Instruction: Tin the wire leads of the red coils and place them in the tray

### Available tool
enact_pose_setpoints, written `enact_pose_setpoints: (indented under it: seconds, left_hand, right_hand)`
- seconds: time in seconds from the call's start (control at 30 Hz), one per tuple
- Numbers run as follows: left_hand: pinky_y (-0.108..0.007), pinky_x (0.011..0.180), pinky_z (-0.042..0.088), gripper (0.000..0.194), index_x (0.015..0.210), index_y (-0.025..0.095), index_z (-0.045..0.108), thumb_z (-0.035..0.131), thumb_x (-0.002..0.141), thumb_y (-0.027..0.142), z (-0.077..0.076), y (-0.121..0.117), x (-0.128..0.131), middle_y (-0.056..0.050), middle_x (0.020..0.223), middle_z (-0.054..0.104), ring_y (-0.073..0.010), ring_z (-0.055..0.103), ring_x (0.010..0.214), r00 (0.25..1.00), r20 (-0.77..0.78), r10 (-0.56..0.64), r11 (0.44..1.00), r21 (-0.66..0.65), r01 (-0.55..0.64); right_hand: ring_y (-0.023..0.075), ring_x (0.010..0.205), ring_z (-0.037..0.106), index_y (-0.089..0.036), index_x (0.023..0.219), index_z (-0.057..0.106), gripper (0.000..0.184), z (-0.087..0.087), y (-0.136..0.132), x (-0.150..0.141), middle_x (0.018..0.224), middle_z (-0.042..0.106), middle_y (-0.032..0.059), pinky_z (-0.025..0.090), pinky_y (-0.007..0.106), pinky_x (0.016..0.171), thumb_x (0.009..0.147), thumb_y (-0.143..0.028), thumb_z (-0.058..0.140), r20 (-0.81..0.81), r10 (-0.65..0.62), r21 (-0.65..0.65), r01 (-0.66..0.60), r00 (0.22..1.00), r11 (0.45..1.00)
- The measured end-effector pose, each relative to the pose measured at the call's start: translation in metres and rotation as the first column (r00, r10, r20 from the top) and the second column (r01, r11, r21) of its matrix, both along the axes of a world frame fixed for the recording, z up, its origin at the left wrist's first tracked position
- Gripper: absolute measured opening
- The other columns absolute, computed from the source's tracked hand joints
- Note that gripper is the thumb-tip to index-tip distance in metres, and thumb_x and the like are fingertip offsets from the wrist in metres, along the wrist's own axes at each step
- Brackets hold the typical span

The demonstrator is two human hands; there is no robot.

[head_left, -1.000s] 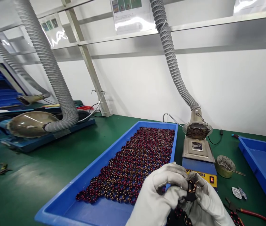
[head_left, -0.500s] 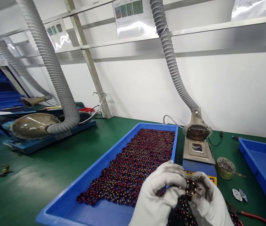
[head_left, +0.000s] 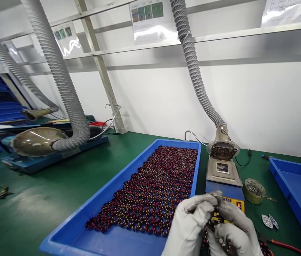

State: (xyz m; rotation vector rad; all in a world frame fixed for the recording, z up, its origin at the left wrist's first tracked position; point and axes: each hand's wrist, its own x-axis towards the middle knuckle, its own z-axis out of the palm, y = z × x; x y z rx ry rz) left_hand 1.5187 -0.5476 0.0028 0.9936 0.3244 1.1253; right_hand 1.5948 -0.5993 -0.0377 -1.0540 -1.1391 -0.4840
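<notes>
Both my hands wear white gloves and meet at the bottom of the view. My left hand (head_left: 190,225) and my right hand (head_left: 233,227) are both closed, pinching a small round wound coil (head_left: 214,221) between their fingertips; only a sliver of it shows. More dark coils hang or lie just under the hands. To the left of my hands lies a long blue tray (head_left: 105,199) filled with several rows of red and copper coils (head_left: 158,188). A blue solder pot (head_left: 223,177) stands just beyond my fingers.
A grey fume hose (head_left: 193,71) ends over the solder pot. A small round tin (head_left: 254,188) and red-handled pliers (head_left: 286,245) lie to the right, beside another blue tray (head_left: 297,192). A second hose and hood (head_left: 38,140) sit at the left on the green bench.
My hands have shifted right and down, closing tighter round the coil, which was plainly visible before and is now mostly hidden. The camera has tilted slightly.
</notes>
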Motion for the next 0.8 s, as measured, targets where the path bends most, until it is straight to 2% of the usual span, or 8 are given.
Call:
enact_pose_setpoints:
  seconds: [0.1,0.23,0.3,0.4,0.5,0.6,0.67,0.8]
  left_hand:
    - [-0.028,0.082,0.049,0.024,0.068,0.021,0.070,0.081,0.053,0.037,0.010,0.003,-0.007,-0.004,0.079,0.070,-0.0216,0.063,0.083,0.979,0.117,0.167,0.985,-0.056,-0.161]
    - [-0.019,0.047,0.046,0.023,0.069,0.016,0.071,0.075,0.046,0.017,0.024,0.006,-0.014,-0.004,0.063,0.067,-0.0127,0.056,0.050,0.973,-0.224,0.056,0.998,-0.014,-0.060]
    - [-0.019,0.046,0.044,0.013,0.057,0.015,0.069,0.069,0.044,0.011,0.024,0.004,-0.013,-0.004,0.057,0.065,-0.0126,0.054,0.049,0.942,-0.327,0.076,0.997,-0.006,-0.083]
    - [-0.024,0.058,0.049,0.006,0.047,0.017,0.064,0.067,0.047,0.012,0.021,-0.002,-0.012,-0.005,0.061,0.066,-0.0184,0.060,0.062,0.955,-0.172,0.240,0.969,-0.013,-0.246]
    - [-0.028,0.058,0.050,0.013,0.060,0.020,0.067,0.068,0.049,0.012,0.023,-0.004,-0.014,-0.005,0.070,0.068,-0.0213,0.062,0.068,0.955,-0.026,0.297,0.954,-0.031,-0.298]
    - [-0.025,0.055,0.049,0.024,0.066,0.019,0.070,0.066,0.044,0.009,0.029,-0.004,-0.013,-0.006,0.072,0.069,-0.0196,0.061,0.063,0.966,-0.213,0.150,0.987,-0.027,-0.159]
    - [-0.022,0.056,0.049,0.015,0.057,0.017,0.069,0.065,0.044,0.011,0.029,-0.003,-0.010,-0.006,0.067,0.068,-0.0181,0.061,0.062,0.946,-0.311,0.087,0.994,-0.033,-0.102]
    - [-0.017,0.057,0.048,0.006,0.049,0.018,0.066,0.065,0.047,0.013,0.026,-0.002,-0.013,-0.003,0.059,0.067,-0.0139,0.060,0.058,0.949,-0.206,0.240,0.970,0.007,-0.244]
  right_hand:
    - [0.0176,0.083,0.060,-0.021,0.074,0.054,0.023,0.005,0.001,0.001,0.094,0.057,0.0029,0.052,0.032,0.073,0.066,-0.002,0.063,0.004,-0.094,0.075,0.093,0.996,0.993]
    - [0.0202,0.084,0.062,-0.022,0.076,0.056,0.020,0.006,-0.002,0.003,0.094,0.060,0.0040,0.054,0.034,0.071,0.068,-0.005,0.063,0.058,-0.090,0.029,0.088,0.994,0.996]
    - [0.0220,0.086,0.062,-0.022,0.078,0.057,0.017,0.004,-0.003,0.004,0.093,0.061,0.0042,0.054,0.036,0.072,0.071,-0.007,0.060,0.100,-0.064,0.004,0.064,0.993,0.998]
    - [0.0223,0.087,0.062,-0.023,0.078,0.058,0.017,0.002,-0.003,0.004,0.091,0.062,0.0035,0.054,0.037,0.074,0.071,-0.007,0.058,0.133,-0.068,0.000,0.068,0.989,0.998]
    - [0.0214,0.086,0.062,-0.022,0.077,0.057,0.019,-0.001,-0.002,0.005,0.092,0.061,0.0038,0.054,0.036,0.073,0.069,-0.005,0.061,0.123,-0.094,-0.002,0.095,0.988,0.995]
    - [0.0208,0.088,0.061,-0.022,0.079,0.056,0.018,-0.007,0.000,0.006,0.097,0.061,0.0044,0.054,0.034,0.072,0.070,-0.006,0.059,0.131,-0.042,-0.029,0.047,0.990,0.998]
    - [0.0200,0.091,0.060,-0.022,0.081,0.055,0.018,-0.011,0.002,0.004,0.101,0.061,0.0046,0.053,0.032,0.072,0.073,-0.007,0.055,0.142,-0.016,-0.039,0.022,0.990,0.999]
    - [0.0192,0.090,0.058,-0.021,0.077,0.057,0.017,-0.010,0.006,-0.003,0.097,0.060,0.0036,0.050,0.033,0.077,0.074,-0.005,0.053,0.151,-0.041,0.012,0.040,0.988,0.999]
